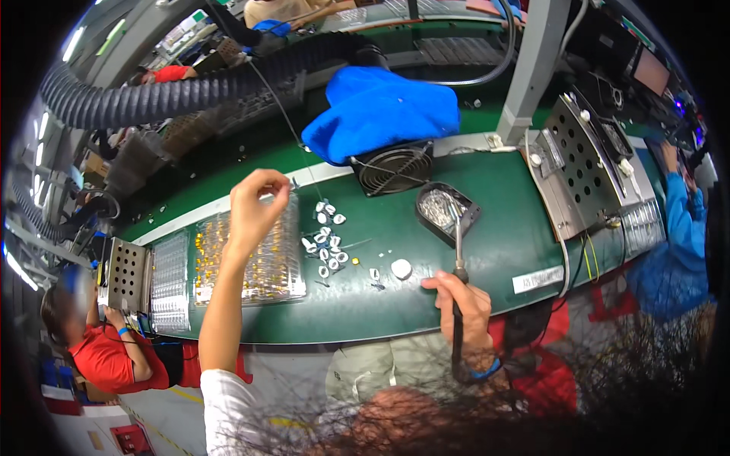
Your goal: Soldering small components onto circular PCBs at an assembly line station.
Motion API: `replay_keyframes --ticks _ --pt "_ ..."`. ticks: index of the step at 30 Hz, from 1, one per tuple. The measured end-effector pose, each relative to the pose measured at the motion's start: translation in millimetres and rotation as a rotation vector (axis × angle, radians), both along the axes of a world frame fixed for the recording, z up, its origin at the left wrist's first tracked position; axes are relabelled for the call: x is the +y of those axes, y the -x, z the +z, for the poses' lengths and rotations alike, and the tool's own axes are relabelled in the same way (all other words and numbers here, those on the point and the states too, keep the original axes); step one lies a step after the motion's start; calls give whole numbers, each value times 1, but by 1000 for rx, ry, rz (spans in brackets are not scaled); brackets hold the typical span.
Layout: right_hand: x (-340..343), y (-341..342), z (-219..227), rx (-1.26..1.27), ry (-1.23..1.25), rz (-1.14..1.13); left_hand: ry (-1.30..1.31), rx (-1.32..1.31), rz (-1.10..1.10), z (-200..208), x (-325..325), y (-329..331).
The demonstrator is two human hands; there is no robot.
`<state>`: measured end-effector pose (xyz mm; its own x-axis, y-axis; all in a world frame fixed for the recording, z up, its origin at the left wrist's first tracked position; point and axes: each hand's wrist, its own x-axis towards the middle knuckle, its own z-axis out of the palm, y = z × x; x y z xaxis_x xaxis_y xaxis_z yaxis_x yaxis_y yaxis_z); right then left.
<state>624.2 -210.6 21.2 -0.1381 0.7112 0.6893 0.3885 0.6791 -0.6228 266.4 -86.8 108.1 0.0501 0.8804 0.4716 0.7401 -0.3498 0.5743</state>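
My left hand (pixel 260 204) is raised over the clear plastic tray (pixel 289 266) of small yellow-topped parts, thumb and fingertips pinched together. A tiny dark bit shows at its fingertips, too small to name. My right hand (pixel 465 308) grips a soldering iron (pixel 460 266) near the bench's front edge. The iron's tip reaches into a black tip-cleaner box (pixel 465 218) filled with metal wool. Between my hands, several small white ring-shaped parts with dark leads (pixel 324 242) lie scattered, with a round white piece (pixel 401 269) close to my right hand.
A black fan (pixel 393 169) with a blue cloth (pixel 384 114) over it stands behind the parts. Perforated metal boxes (pixel 585 171) flank the green bench (pixel 365 311). A ribbed black hose (pixel 182 99) crosses the back left. Co-workers (pixel 114 357) sit at either side.
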Motion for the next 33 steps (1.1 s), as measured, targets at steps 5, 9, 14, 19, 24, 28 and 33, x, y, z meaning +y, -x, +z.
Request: replay_keyframes --ticks 5,9,14,19,24,28,33 --pt "4 14 18 22 -27 66 -179 21 -261 -5 -71 -86" --pt "6 19 9 -15 10 50 -180 -9 -419 -32 -83 -116" --pt "7 23 8 -83 -51 7 -133 -51 -489 -45 -82 -124" --pt "8 31 6 -171 -72 46 -115 -26 -486 -49 -87 -117" --pt "-1 29 10 -475 -110 -50 -64 -40 -578 -50 -91 -112" --pt "-1 25 5 -529 -112 -68 6 25 -546 -36 -103 -94" --pt "3 28 0 -223 -104 -26 -91 206 97 -3 -126 23"
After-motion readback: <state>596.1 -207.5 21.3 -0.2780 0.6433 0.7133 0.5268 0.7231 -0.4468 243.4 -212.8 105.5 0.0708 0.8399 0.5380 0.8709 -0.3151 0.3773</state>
